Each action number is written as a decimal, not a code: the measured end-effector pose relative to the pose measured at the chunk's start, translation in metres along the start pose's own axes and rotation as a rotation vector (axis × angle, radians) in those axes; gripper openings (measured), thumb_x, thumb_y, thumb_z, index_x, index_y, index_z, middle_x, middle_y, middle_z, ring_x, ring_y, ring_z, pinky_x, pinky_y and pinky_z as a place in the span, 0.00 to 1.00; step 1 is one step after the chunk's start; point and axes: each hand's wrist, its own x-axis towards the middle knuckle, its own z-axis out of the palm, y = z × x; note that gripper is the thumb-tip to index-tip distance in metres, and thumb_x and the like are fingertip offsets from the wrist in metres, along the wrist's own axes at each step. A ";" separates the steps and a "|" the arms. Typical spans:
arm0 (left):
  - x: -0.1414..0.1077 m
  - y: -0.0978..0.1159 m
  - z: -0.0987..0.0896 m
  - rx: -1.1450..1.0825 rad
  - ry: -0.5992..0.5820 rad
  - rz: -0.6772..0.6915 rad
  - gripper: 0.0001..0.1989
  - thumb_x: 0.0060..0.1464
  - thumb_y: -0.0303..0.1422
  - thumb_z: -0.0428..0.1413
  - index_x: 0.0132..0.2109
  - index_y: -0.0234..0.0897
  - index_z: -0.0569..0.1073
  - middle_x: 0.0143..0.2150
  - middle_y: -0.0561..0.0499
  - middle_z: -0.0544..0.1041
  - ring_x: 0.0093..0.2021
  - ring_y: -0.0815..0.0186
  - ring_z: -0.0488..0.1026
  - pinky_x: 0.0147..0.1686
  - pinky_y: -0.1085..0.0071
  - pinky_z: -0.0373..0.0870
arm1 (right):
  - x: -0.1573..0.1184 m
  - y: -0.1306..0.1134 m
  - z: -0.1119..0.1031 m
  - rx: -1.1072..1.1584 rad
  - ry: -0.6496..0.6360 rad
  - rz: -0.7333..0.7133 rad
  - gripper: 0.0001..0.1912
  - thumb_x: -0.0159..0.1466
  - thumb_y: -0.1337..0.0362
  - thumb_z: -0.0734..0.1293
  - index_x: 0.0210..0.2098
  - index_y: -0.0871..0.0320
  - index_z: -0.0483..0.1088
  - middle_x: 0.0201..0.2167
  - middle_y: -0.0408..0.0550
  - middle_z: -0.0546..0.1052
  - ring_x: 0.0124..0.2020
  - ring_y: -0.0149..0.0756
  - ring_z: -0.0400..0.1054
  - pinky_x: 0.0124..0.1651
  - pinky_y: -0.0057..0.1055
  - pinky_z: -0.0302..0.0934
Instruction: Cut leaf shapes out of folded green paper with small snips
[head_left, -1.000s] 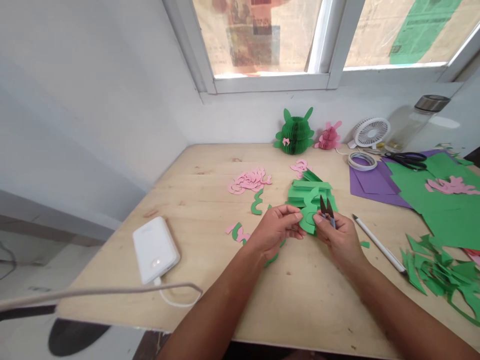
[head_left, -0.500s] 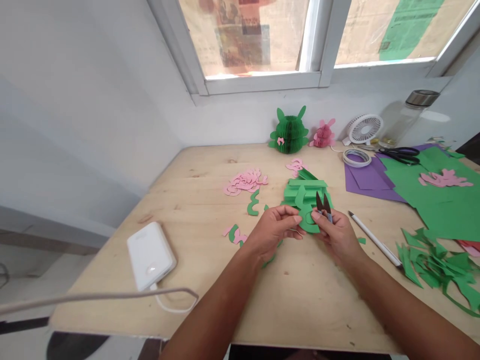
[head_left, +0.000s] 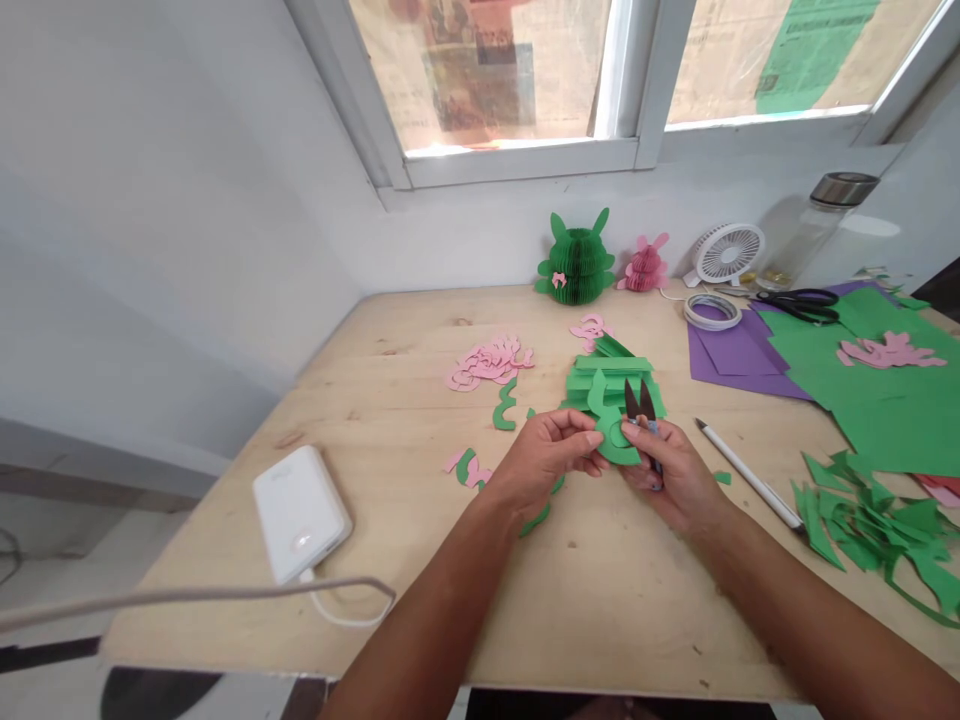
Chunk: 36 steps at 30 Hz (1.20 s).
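Note:
A curved green paper cutout is pinched at its left edge between the thumb and fingers of my left hand. My right hand is closed around small dark-bladed scissors, their blades pointing up and slightly apart. Its thumb and fingertips also touch the cutout's right side, near a rounded inner shape. Just behind both hands lie folded green paper strips. To the left are a green wavy cutout and a heap of pink paper cutouts. My left hand partly covers more green pieces.
A white power bank with a cable lies left. Right are a white pen, green scraps, green sheets, purple paper, tape and black scissors. A green paper figure and fan stand behind.
The scissors in my right hand have shifted slightly left and turned a little more upright, showing more of the handle below. The cutout stays between both hands; the view moved slightly.

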 end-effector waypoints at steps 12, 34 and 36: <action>0.003 -0.004 -0.003 0.057 0.041 0.054 0.14 0.41 0.37 0.67 0.29 0.34 0.71 0.24 0.53 0.73 0.24 0.72 0.70 0.29 0.72 0.69 | 0.001 0.000 0.002 -0.150 0.082 -0.050 0.17 0.49 0.55 0.75 0.25 0.60 0.68 0.14 0.33 0.55 0.15 0.21 0.40 0.17 0.24 0.34; 0.002 0.001 -0.005 0.063 0.042 0.028 0.13 0.42 0.36 0.66 0.30 0.34 0.71 0.22 0.53 0.74 0.23 0.70 0.71 0.28 0.73 0.67 | -0.002 -0.002 0.002 -0.093 0.099 -0.032 0.17 0.51 0.56 0.75 0.23 0.60 0.67 0.14 0.34 0.57 0.15 0.20 0.42 0.18 0.24 0.34; 0.002 0.002 -0.005 0.057 0.064 0.034 0.13 0.42 0.36 0.66 0.30 0.34 0.71 0.21 0.54 0.73 0.23 0.71 0.71 0.28 0.73 0.67 | -0.003 -0.002 0.002 -0.102 0.075 -0.063 0.17 0.54 0.54 0.73 0.24 0.60 0.67 0.15 0.36 0.59 0.15 0.21 0.44 0.18 0.24 0.35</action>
